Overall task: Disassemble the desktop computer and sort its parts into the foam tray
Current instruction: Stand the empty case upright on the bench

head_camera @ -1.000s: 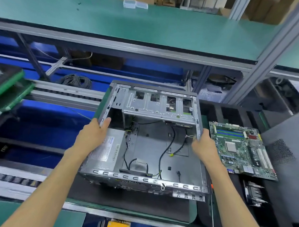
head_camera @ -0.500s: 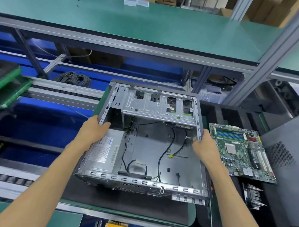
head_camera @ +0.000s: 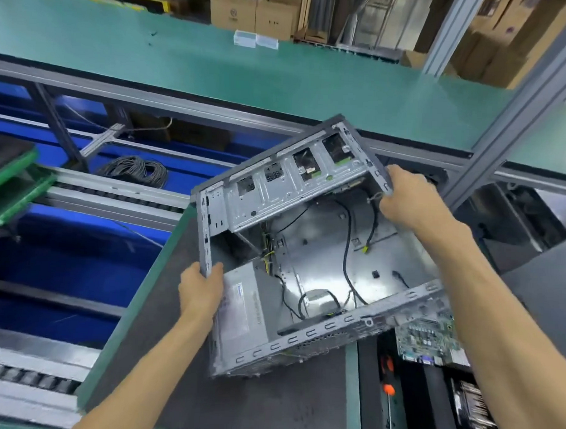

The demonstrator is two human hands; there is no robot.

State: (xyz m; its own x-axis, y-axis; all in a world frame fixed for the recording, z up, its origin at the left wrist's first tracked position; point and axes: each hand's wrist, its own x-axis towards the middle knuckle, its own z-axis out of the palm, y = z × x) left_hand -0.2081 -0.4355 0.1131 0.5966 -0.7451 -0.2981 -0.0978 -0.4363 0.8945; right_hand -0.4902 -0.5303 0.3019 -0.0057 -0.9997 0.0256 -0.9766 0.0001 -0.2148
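The grey metal computer case (head_camera: 318, 261) is open on top and tilted, its right side raised off the dark mat (head_camera: 267, 405). My left hand (head_camera: 200, 288) grips the case's left edge beside the power supply (head_camera: 242, 306). My right hand (head_camera: 408, 200) grips the upper right corner near the drive cage (head_camera: 286, 185). Loose black cables (head_camera: 348, 249) lie on the bare case floor. The green motherboard (head_camera: 428, 340) rests in the black foam tray (head_camera: 368, 390) to the right, partly hidden under the case.
A screwdriver with an orange handle (head_camera: 388, 378) and a finned heatsink (head_camera: 471, 407) lie in the tray. A grey side panel (head_camera: 551, 284) sits at far right. A green shelf (head_camera: 249, 73) runs overhead behind. Roller conveyor (head_camera: 91, 189) and blue bins (head_camera: 62, 256) lie left.
Both hands have lifted the case off the mat and swung it anticlockwise, the right side rising. It now overhangs the motherboard. The camera view has tipped upward.
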